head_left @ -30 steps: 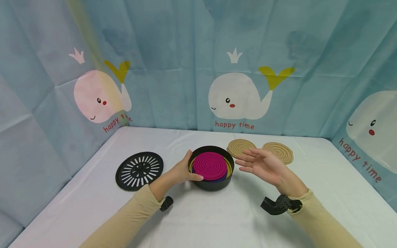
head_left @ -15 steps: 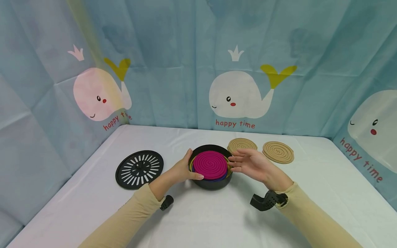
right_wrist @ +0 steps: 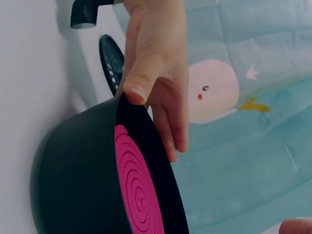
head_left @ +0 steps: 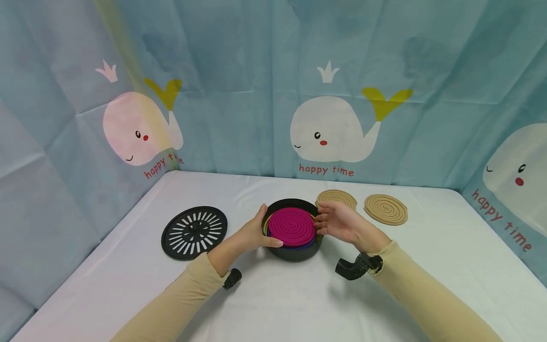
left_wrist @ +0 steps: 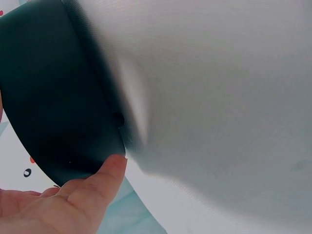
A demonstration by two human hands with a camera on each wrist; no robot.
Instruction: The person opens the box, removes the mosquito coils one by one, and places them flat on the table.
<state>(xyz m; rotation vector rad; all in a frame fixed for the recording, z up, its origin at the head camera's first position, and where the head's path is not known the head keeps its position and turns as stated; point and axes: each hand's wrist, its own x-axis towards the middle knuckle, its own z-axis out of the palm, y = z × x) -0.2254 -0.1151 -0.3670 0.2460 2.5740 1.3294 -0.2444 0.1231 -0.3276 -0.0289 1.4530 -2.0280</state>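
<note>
A magenta mosquito coil lies on top inside a round black tin, with yellow and blue edges showing beneath it. My left hand grips the tin's left side, the thumb at the near rim and the fingers around the outside. In the right wrist view the left thumb overlaps the rim. My right hand is at the tin's right rim, its fingers loosely bent; whether they touch the coil cannot be told. Only one of its fingertips enters the right wrist view.
A black slotted lid lies on the white table to the left. Two tan mosquito coils lie behind and to the right, one partly behind my right hand, the other farther right. A blue whale-print curtain surrounds the table.
My right hand has moved left, from beside the tin to its right rim. The left hand keeps its hold on the tin, and the coils have not visibly moved.
</note>
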